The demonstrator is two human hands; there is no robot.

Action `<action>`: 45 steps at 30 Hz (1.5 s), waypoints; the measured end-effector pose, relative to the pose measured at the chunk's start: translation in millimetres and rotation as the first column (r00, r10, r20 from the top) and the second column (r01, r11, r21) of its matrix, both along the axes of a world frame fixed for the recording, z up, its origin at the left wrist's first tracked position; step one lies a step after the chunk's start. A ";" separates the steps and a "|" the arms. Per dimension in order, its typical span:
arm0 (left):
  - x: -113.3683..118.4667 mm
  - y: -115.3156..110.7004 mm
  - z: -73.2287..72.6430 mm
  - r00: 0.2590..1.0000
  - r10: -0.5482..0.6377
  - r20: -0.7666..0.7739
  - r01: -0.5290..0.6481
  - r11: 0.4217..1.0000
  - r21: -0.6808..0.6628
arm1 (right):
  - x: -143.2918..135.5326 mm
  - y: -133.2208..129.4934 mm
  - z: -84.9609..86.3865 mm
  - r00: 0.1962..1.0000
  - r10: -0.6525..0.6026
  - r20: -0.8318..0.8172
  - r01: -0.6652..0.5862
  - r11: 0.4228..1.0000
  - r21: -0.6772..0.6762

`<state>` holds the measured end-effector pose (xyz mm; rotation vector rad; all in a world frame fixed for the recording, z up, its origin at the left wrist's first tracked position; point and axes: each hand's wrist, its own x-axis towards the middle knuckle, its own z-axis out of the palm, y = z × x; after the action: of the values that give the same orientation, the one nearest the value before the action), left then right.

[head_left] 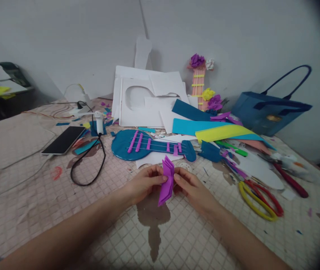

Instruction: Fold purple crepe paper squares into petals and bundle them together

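Observation:
A folded stack of purple paper [166, 183] is held upright between both hands above the table. My left hand [146, 183] pinches its left side, thumb on the front. At its right edge my right hand [189, 183] grips with thumb and fingers; some fingertips are hidden behind the paper. Just beyond lies a blue toy guitar [130, 145] with purple strips across its body and neck and thin strings along it.
Scissors with red and yellow handles [258, 200] lie to the right, near red-handled pliers [291, 180]. Coloured sheets [219, 131] and a blue bag [267, 110] stand behind. A glue gun [99, 123] and a phone [64, 140] are on the left. White board pieces [126, 120] lean on the wall.

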<state>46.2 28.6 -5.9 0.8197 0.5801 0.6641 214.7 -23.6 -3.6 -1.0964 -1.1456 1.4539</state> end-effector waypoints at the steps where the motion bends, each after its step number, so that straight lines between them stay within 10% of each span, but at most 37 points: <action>1: 0.2 -0.2 -0.4 1.000 -0.010 -0.002 0.010 1.000 -0.001 | -0.9 0.1 -2.4 0.999 -0.009 -0.051 0.007 1.000 -0.026; 13: -1.0 4.2 -6.9 0.997 -0.075 0.012 0.075 0.997 -0.015 | -2.1 -1.3 -5.6 0.988 -0.037 -0.149 0.020 0.993 -0.115; 29: 4.5 2.3 -11.4 0.995 0.040 -0.089 -0.020 0.977 0.212 | -4.2 -8.5 -0.3 0.866 -0.404 0.296 0.270 0.874 0.403; 45: 5.6 1.9 -9.6 0.993 0.079 -0.090 -0.053 0.962 0.268 | -3.6 -8.9 3.3 0.847 -0.422 0.323 0.264 0.862 0.434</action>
<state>51.8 30.5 -15.5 1.0933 0.6189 0.7762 211.1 -32.5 -0.3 -1.2840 -1.3568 0.6920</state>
